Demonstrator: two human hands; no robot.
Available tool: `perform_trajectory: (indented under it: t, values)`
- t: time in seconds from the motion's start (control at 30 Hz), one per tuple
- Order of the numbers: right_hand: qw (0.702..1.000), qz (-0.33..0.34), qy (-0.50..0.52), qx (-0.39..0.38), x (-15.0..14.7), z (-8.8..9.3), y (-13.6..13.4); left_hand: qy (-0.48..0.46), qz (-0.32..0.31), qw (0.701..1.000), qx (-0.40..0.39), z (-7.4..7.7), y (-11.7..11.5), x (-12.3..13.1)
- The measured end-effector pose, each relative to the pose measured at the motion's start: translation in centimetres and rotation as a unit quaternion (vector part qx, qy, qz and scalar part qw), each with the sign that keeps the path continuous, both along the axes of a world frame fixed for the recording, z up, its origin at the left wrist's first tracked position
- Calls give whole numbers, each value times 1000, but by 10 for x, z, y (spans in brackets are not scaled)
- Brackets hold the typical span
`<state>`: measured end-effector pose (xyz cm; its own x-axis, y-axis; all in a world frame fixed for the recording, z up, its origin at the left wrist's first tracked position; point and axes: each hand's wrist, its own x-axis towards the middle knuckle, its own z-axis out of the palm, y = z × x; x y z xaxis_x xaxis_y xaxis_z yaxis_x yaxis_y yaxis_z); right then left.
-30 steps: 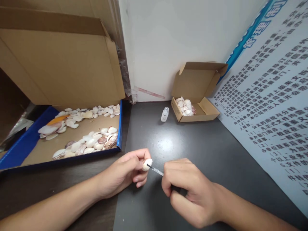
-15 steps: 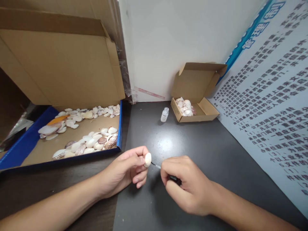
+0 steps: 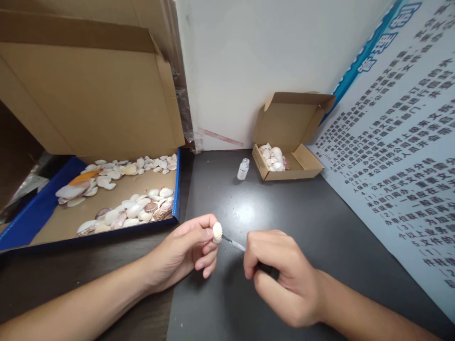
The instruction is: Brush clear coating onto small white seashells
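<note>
At the far left stands a large cardboard box [image 3: 31, 220] with blue sides, its brown lid [image 3: 81, 94] raised at the far edge. Inside it, a far row of pale shells [image 3: 132, 169] runs to the right side, an orange shell [image 3: 82, 177] lies among the larger ones at the left, and a near heap of white and brown-speckled shells [image 3: 133, 211] gathers along the near wall, with bare cardboard between the two groups. To the right and nearer, the left hand [image 3: 190, 248] pinches a small white shell [image 3: 217, 232] between thumb and forefinger, above the dark grey tabletop [image 3: 209, 308], the other fingers loosely curled. The ribbed shell is tilted up on its edge. A thin brush [image 3: 237, 245] points left at its right edge; whether the dark tip touches it, I cannot tell. Farther off, a small glass bottle [image 3: 243, 169] with a white label stands uncapped. The right hand [image 3: 284, 274], near, is curled around the brush's black handle. Beyond it, a small open carton [image 3: 291, 175] holds whitish shells [image 3: 274, 157] in its left part. At the far right leans a printed sheet [image 3: 398, 161].
</note>
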<state>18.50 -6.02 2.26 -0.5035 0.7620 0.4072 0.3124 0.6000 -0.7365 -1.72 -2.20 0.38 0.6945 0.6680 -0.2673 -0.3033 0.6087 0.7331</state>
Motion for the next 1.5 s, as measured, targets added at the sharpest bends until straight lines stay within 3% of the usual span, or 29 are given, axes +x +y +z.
perform_trajectory:
  t: [0.17, 0.33, 0.5, 0.63, 0.77, 0.93, 1.5]
  values:
    - [995, -22, -77, -62, -2, -3, 1, -6, 3, 1000, 9, 0, 0, 0]
    - [1000, -2, -22, -8, -3, -2, 0, 0, -2, 1000, 11, 0, 0, 0]
    - [998, -30, -45, -36, -2, -2, 0, 3, -7, 1000, 13, 0, 0, -1]
    - [1000, -11, -24, -1, -2, -2, 0, -2, -7, 1000, 3, 0, 1, -1]
    - [998, -13, -50, -36, -3, -2, -1, -6, -9, 1000, 3, 0, 1, -1]
    - [1000, -6, -19, 7, -2, -1, -1, -7, -9, 1000, -5, 0, 1, -1]
    - [999, -10, -41, -25, -3, -2, 0, 13, -4, 1000, -8, 2, 1, -1]
